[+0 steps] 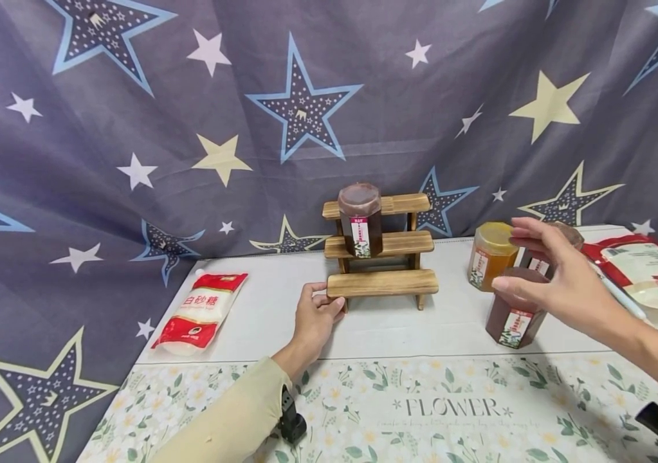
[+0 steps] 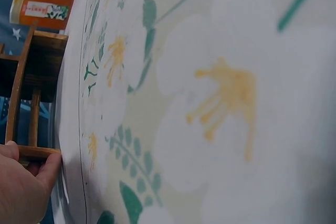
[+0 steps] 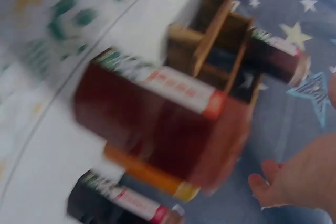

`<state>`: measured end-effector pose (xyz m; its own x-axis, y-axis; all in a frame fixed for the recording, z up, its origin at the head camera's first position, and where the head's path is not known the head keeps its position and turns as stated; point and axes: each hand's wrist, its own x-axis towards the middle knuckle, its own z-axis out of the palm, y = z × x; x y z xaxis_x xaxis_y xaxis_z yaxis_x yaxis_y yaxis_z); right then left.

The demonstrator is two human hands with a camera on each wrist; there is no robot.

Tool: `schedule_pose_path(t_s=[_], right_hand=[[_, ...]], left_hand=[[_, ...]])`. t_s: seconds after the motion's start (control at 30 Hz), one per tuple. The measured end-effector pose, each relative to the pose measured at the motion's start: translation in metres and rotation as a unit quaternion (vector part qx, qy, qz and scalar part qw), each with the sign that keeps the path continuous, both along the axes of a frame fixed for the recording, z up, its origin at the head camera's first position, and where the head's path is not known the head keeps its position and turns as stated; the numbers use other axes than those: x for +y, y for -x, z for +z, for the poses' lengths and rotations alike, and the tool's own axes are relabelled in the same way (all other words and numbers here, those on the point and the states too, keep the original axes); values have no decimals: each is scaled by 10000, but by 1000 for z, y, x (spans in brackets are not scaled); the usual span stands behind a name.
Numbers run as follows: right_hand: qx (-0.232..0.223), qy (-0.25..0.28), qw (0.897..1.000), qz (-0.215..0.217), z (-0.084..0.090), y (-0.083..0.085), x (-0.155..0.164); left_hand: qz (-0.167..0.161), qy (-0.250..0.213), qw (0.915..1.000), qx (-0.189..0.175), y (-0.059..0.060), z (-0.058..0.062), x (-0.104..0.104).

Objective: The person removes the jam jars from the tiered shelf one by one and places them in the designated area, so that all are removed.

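Note:
My left hand (image 1: 312, 321) grips the left end of the lowest step of a three-tier wooden stand (image 1: 383, 284); the left wrist view shows the thumb and fingers about that end. On the stand's middle step, toward the left, a dark jar (image 1: 361, 226) stands upright. My right hand (image 1: 574, 289) hovers over another dark jar (image 1: 515, 325) on the table, its thumb and fingers spread. In the right wrist view a gap shows between those fingers (image 3: 270, 184) and this jar (image 3: 157, 114).
Behind the right hand stand an amber jar (image 1: 491, 257) and a partly hidden dark jar (image 1: 572, 235). A red-and-white bag (image 1: 653, 273) lies at far right, beside a pale stick-like object. A sugar bag (image 1: 200, 312) lies at left. A star-patterned curtain (image 1: 178, 116) hangs behind.

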<state>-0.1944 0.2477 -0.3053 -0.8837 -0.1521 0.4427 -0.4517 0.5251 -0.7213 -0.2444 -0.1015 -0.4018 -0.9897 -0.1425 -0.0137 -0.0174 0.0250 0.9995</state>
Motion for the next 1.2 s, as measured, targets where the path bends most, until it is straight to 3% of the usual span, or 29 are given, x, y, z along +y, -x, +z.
schedule_pose_path(t_s=[0.17, 0.33, 0.5, 0.8, 1.0, 1.2], right_hand=[[23, 172, 9992, 354, 8, 0, -25], [-304, 593, 9959, 618, 17, 2, -52], [-325, 917, 9906, 962, 23, 11, -81], [-915, 1019, 9866, 886, 31, 55, -128], [-827, 821, 9902, 772, 37, 89, -145], [-743, 653, 9894, 1060, 41, 114, -156]], left_hand=[[5, 26, 10000, -2, 0, -1, 0], [25, 33, 10000, 35, 0, 0, 1], [17, 53, 10000, 31, 0, 0, 2], [52, 98, 9999, 10, -1, 0, 0], [54, 68, 10000, 3, 0, -1, 1], [35, 66, 10000, -17, 0, 1, 1]])
